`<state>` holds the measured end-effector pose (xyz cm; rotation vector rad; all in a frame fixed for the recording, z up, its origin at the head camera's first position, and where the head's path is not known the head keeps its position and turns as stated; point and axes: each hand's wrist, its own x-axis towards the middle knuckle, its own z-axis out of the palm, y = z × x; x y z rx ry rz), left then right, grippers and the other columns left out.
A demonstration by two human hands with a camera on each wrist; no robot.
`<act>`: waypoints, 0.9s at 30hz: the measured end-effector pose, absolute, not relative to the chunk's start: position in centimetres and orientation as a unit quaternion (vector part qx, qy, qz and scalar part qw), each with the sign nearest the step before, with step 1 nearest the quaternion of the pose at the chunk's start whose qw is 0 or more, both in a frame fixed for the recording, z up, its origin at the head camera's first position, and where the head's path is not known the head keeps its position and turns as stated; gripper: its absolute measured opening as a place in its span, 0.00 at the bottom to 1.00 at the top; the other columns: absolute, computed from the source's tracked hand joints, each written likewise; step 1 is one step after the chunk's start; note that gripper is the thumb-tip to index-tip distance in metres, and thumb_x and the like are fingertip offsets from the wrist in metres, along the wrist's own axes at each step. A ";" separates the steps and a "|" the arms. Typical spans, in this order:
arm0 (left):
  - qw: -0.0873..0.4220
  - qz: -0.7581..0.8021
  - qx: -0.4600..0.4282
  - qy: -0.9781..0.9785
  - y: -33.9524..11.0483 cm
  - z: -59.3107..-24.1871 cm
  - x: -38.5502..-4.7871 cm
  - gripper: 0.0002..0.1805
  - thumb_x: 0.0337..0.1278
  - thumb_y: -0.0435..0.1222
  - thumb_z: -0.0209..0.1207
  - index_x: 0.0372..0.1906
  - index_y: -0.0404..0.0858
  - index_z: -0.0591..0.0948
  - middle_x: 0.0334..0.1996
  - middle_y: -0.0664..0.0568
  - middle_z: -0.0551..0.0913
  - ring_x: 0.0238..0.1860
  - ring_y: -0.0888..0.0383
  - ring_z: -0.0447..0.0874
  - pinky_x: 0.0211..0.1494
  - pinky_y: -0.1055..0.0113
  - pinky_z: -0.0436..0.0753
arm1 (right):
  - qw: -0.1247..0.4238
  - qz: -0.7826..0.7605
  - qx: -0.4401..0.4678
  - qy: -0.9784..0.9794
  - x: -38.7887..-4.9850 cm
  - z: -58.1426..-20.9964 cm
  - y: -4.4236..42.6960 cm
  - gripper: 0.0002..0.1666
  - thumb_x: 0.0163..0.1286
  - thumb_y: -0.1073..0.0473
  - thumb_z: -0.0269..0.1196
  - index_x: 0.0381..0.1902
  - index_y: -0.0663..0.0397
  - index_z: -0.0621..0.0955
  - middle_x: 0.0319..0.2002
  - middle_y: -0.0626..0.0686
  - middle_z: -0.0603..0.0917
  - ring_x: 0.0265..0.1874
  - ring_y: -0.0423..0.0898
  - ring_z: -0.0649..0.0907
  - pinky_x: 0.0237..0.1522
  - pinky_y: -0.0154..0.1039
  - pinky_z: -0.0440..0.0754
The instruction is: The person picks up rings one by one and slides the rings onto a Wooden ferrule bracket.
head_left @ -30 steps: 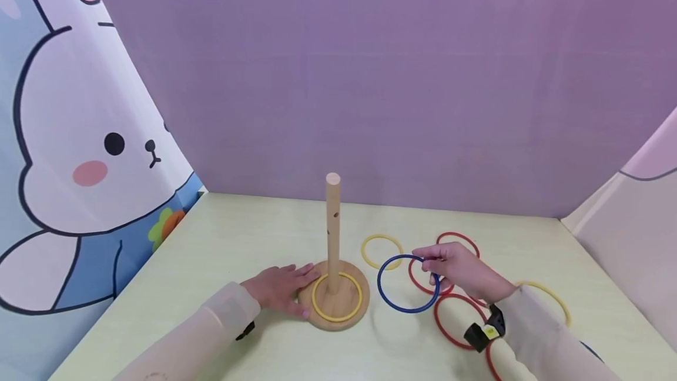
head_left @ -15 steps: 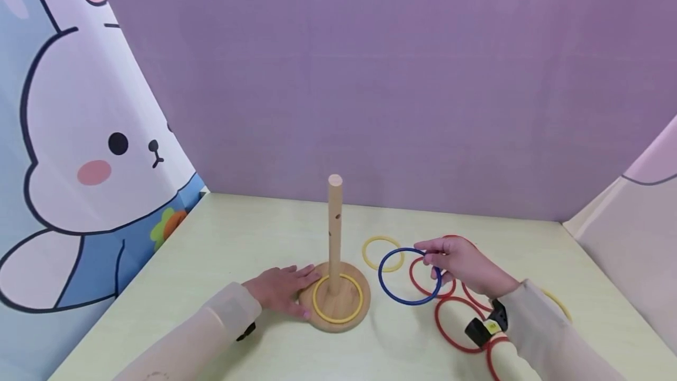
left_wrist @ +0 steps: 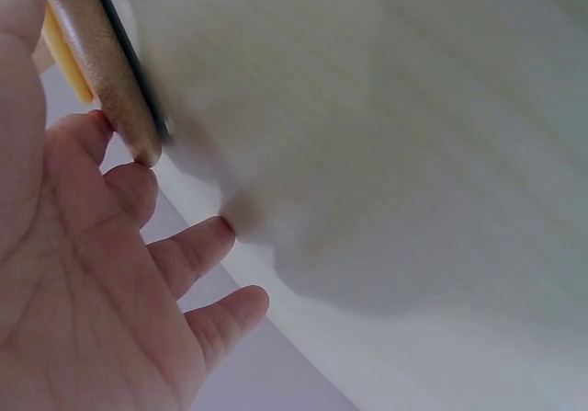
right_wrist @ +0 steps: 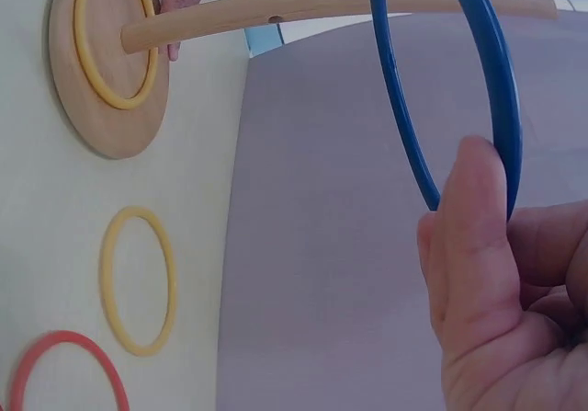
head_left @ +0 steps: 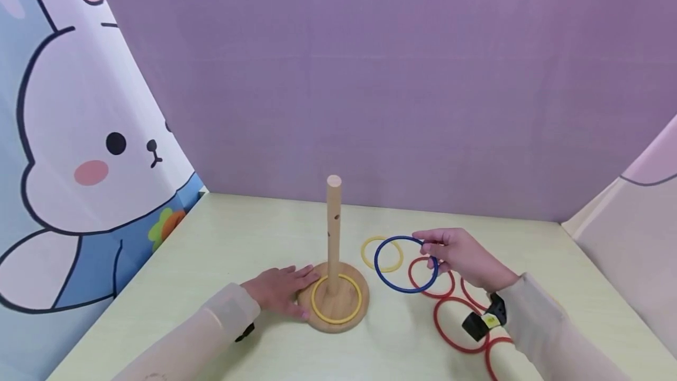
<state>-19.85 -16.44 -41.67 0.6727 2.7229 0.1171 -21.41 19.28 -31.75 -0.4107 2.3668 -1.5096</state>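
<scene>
My right hand (head_left: pixel 459 257) pinches a blue ring (head_left: pixel 378 275) by its right edge, holding it above the table to the right of a wooden peg (head_left: pixel 334 234). The right wrist view shows the blue ring (right_wrist: pixel 503 89) between thumb and fingers. Around the foot of the peg, a yellow ring (head_left: pixel 338 321) lies on the round wooden base (head_left: pixel 355 278). My left hand (head_left: pixel 280 291) rests against the base's left edge with fingers spread. In the left wrist view, fingertips touch the rim of the base (left_wrist: pixel 110 71).
Behind the blue ring, another yellow ring (head_left: pixel 365 256) lies on the table (head_left: pixel 254 228). Several red rings (head_left: pixel 449 343) lie near and under my right forearm, partly overlapping. A purple backdrop (head_left: pixel 381 87) stands behind the table, with a rabbit-printed panel (head_left: pixel 63 134) at the left.
My right hand has raised the blue ring a little, and the ring now overlaps the loose yellow ring in the head view. The left hand stays on the base.
</scene>
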 end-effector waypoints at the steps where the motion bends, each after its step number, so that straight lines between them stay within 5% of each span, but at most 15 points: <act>1: 0.165 0.040 0.238 0.956 -16.4 -41.7 -19.9 0.48 0.49 0.63 0.61 0.74 0.47 0.61 0.74 0.54 0.57 0.69 0.41 0.61 0.67 0.46 0.63 | 0.152 -0.525 -0.144 0.825 -21.4 -31.6 19.3 0.22 0.71 0.67 0.55 0.61 0.72 0.72 0.31 0.54 0.78 0.27 0.47 0.78 0.28 0.34 0.79; 10: 0.168 0.047 0.231 0.957 -16.5 -42.2 -20.1 0.48 0.48 0.64 0.61 0.74 0.49 0.60 0.74 0.56 0.56 0.70 0.42 0.59 0.67 0.47 0.62 | 0.145 -0.534 -0.153 0.819 -21.5 -30.0 19.1 0.22 0.72 0.67 0.53 0.62 0.71 0.72 0.32 0.54 0.77 0.23 0.42 0.75 0.25 0.32 0.76; 18: 0.164 0.049 0.232 0.958 -16.6 -42.0 -19.8 0.49 0.48 0.63 0.61 0.74 0.49 0.60 0.74 0.55 0.56 0.69 0.41 0.59 0.67 0.46 0.63 | 0.116 -0.525 -0.155 0.829 -21.6 -28.8 18.0 0.18 0.73 0.66 0.51 0.57 0.69 0.76 0.38 0.57 0.78 0.30 0.45 0.79 0.31 0.34 0.80; 27: 0.166 0.044 0.233 0.957 -16.5 -41.8 -20.0 0.49 0.48 0.63 0.61 0.74 0.48 0.60 0.74 0.55 0.56 0.69 0.40 0.60 0.66 0.45 0.64 | 0.113 -0.582 -0.144 0.792 -21.4 -27.2 16.6 0.22 0.75 0.66 0.50 0.63 0.72 0.71 0.40 0.54 0.78 0.32 0.40 0.81 0.34 0.31 0.80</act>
